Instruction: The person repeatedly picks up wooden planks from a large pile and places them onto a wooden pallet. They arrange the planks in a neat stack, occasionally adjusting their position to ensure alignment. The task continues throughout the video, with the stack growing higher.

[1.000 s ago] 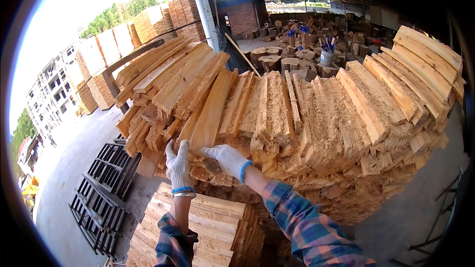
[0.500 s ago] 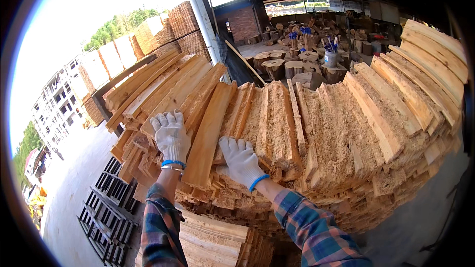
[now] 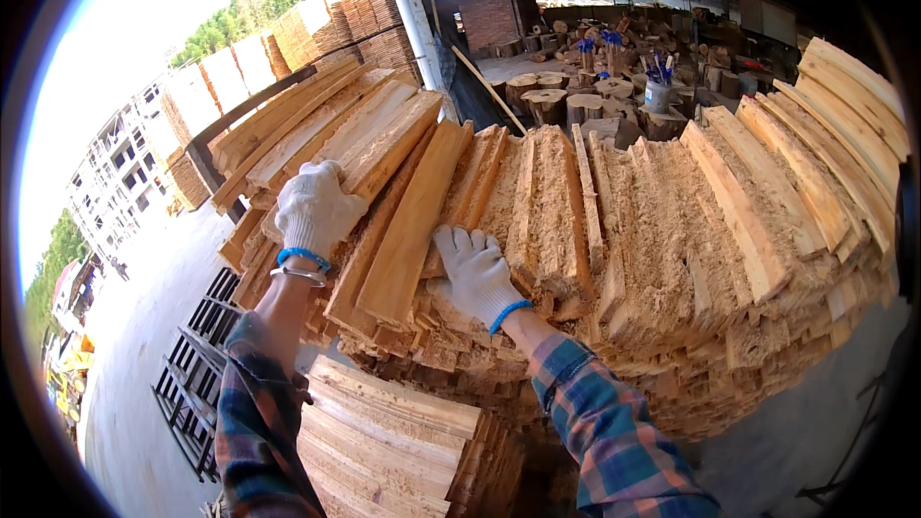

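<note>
Rough wooden boards (image 3: pixel 413 230) dusted with sawdust lie side by side on top of a large stack. My left hand (image 3: pixel 318 209), in a white knit glove with a blue cuff, is closed around the near end of a wooden board (image 3: pixel 395 146) on the left part of the stack. That board looks tilted against those beside it; the thumb is hidden. My right hand (image 3: pixel 475 273), gloved the same way, rests at the stack's near edge, right of a smooth, broad board. Its fingers lie stretched out over the boards, gripping nothing visible.
Below stands a lower pile of boards (image 3: pixel 384 432). Black metal racks (image 3: pixel 197 364) lie on the ground at left. Beyond the stack are a white post (image 3: pixel 413 19), cut logs (image 3: pixel 547 104) and a bucket (image 3: pixel 658 96). Tall timber stacks (image 3: pixel 312 29) rise at far left.
My left hand has moved left and closed on a board, which has shifted and tilted leftward. The right hand stays on the stack with fingers outstretched. The view has shifted slightly.
</note>
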